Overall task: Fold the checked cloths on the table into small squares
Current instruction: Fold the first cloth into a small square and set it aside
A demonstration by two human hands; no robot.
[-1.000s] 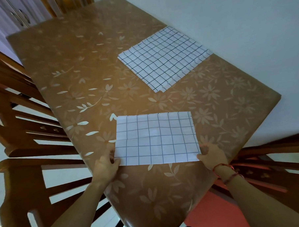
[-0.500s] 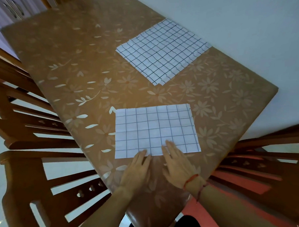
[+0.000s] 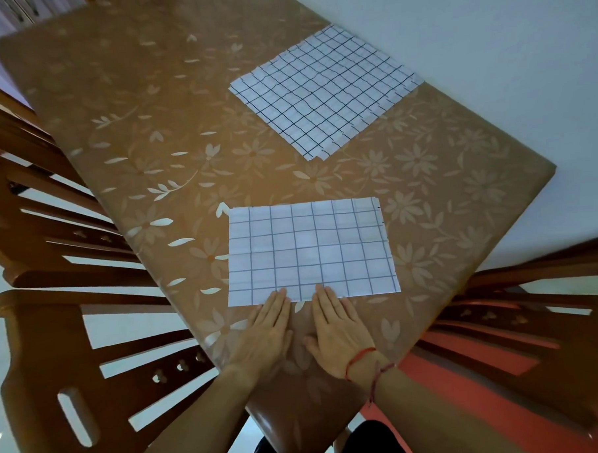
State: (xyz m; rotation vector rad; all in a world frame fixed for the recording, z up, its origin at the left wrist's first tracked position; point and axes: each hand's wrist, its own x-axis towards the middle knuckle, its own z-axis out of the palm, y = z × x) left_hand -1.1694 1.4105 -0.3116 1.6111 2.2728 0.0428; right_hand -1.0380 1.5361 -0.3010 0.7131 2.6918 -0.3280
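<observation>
The task looked barely begun. The far pile of checked cloths [image 3: 326, 91] lay spread flat near the wall side of the desk [image 3: 141, 106], with more than one layer showing at its near corner, so several cloths were probably left to fold. The near cloth [image 3: 309, 250] lay well apart from that pile, close to the person. It was a wide rectangle rather than a small square, perhaps folded once already, and it seemed to need at least one more fold. The left hand [image 3: 266, 327] and right hand [image 3: 339, 327] lay side by side, fingers straight and flat and gripping nothing. Their fingertips rested on the cloth's near edge and their palms on the desk, as if smoothing it down.

A pale wall [image 3: 487, 29] ran along the desk's far side. The desk wore a glossy brown cover printed with pale flowers. Slatted wooden chairs stood to the left [image 3: 56, 339] and the right [image 3: 534, 301] — with red flooring [image 3: 468, 366] under the right one.
</observation>
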